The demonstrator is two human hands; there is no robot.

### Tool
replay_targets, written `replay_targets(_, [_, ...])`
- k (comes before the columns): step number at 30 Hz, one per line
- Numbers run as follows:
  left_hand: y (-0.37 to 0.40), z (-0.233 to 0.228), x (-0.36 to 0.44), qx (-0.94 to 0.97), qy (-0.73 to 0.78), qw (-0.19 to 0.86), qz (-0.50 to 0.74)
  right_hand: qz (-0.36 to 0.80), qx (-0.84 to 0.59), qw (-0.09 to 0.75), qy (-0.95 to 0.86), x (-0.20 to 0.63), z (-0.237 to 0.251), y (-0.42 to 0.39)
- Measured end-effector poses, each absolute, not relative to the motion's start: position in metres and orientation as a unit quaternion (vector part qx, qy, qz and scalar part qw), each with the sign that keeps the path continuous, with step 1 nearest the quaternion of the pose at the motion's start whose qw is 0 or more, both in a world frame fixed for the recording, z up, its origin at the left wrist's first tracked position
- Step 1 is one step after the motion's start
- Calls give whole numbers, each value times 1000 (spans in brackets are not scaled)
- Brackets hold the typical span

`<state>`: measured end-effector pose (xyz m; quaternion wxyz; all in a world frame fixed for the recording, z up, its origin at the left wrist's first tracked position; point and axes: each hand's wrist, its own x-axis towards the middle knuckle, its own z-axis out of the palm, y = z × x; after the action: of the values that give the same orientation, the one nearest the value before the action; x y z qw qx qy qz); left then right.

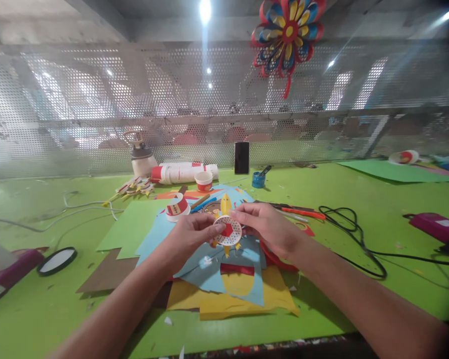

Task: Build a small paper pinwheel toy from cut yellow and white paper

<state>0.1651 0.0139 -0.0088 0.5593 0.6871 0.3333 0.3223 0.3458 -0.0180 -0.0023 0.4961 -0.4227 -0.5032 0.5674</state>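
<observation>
Between my two hands is a small paper turtle, with a round white shell, a red middle, dark marks and yellow paper head, feet and tail. My left hand pinches the shell's left edge, its thumb lying on the face. At the upper right, by the yellow head, my right hand grips the turtle with thumb and fingers. Blue paper sheets lie beneath it, over yellow paper. A cut paper cup stands just beyond my left hand.
Further back are stacked paper cups, another cup, a spray bottle, a phone and a blue jar. Orange-handled scissors and a black cable lie right. A paper flower hangs above.
</observation>
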Motion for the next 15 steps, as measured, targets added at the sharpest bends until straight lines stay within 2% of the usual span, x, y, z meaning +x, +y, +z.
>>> replay_targets(6, [16, -12, 164, 679, 323, 577, 319, 642, -361, 514, -441, 346, -7, -15])
replay_targets(15, [18, -16, 164, 649, 298, 616, 332, 679, -348, 504, -405, 344, -10, -13])
